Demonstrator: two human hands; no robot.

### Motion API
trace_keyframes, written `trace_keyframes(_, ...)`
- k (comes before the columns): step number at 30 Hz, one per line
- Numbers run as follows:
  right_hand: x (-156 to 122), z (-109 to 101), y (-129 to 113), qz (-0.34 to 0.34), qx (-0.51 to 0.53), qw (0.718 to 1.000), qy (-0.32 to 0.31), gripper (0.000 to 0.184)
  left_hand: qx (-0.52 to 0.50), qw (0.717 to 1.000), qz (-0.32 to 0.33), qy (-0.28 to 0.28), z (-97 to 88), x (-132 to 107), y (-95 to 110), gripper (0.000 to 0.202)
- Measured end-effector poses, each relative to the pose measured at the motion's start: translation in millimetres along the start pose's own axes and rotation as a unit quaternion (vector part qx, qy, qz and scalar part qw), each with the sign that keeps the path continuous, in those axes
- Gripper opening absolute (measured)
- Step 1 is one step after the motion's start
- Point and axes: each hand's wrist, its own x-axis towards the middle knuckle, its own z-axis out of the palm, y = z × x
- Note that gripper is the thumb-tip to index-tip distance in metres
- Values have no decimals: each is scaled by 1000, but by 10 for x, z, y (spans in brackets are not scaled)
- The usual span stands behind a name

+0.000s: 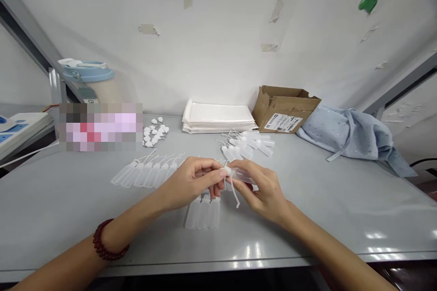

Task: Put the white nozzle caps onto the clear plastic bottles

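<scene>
My right hand (pixel 266 188) is closed around a small translucent plastic bottle (pixel 243 176) lying sideways in its fingers. At the bottle's mouth, my left hand (pixel 196 181) pinches a white cap (pixel 227 171) between thumb and fingers. A thin white curved strip (pixel 235 193) hangs down from the cap. Below the hands lies a group of translucent bottles (pixel 203 215) side by side. Left of them is a row of capped bottles (pixel 150 173) with thin strips pointing away. Part of that row is hidden behind my hands. Beyond my hands more capped bottles (pixel 244 145) lie in a loose pile.
Small white caps (pixel 155 132) lie loose at the back left. A stack of white sheets or envelopes (pixel 218 118), an open cardboard box (pixel 285 109) and a blue cloth (pixel 344 134) line the wall. A blue-lidded container (pixel 90 77) stands behind a blurred-out area on the grey table (pixel 307 241).
</scene>
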Motion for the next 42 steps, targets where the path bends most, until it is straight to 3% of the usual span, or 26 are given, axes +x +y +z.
trace_keyframes(5, -11, 32, 20, -28, -14, 1000, -2, 20, 77, 997, 22, 18, 17, -47, 12, 20)
trace_keyframes(11, -31, 81, 11, -37, -24, 999, -10, 19, 80, 989, 73, 105, 80, -35, -22, 16)
trace_keyframes(17, -42, 87, -20, -25, 18, 999, -28, 24, 164, 970, 98, 151, 74, -23, -36, 26)
trace_keyframes(21, -26, 67, -37, -20, 11, 1000, -5, 22, 106, 976, 75, 172, 99, 0, -37, 27)
trace_keyframes(24, -14, 57, -43, -20, 4, 1000, 10, 19, 30, 987, 47, 151, 89, 20, -25, 27)
trace_keyframes(30, -26, 55, -23, -23, 13, 999, 19, 20, -48, 998, -32, 13, 3, 12, 14, 28)
trace_keyframes(33, -32, 47, -9, 2, 42, 999, -18, 16, -31, 999, -23, -11, -13, -6, 22, 29)
trace_keyframes(38, -5, -2, -29, 80, 100, 989, -76, 13, 15, 1000, -3, 26, 5, -40, 24, 18)
trace_keyframes(40, 27, -25, -59, 163, 182, 965, -92, 13, 27, 999, 3, 39, 14, -56, 32, 14)
trace_keyframes(42, 65, -43, -95, 251, 287, 918, -112, 14, 43, 998, 2, 48, 18, -68, 42, 14)
